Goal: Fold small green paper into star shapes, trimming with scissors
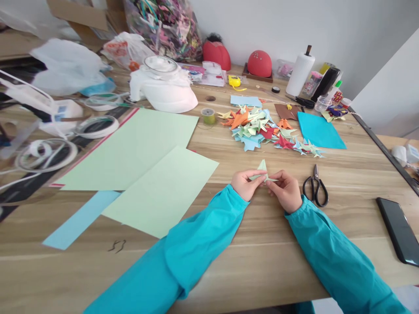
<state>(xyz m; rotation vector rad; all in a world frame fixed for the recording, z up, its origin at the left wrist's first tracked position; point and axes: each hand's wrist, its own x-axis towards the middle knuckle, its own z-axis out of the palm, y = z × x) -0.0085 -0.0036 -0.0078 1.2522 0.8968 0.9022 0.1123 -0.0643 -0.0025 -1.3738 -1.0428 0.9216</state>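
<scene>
My left hand (245, 183) and my right hand (286, 190) meet over the wooden table (347, 174), both pinching a small pale green folded paper piece (262, 171) with a pointed tip sticking up. Both arms wear teal sleeves. Beyond the hands lies a pile of several folded paper shapes (262, 127) in orange, green, blue and red. Black scissors (315, 187) lie just right of my right hand.
Two large pale green sheets (144, 161) and a light blue strip (81, 220) lie at left. A teal sheet (319, 130) sits right of the pile. A black phone (398, 230) lies near the right edge. Tape rolls, bags, a white object and bottles crowd the back.
</scene>
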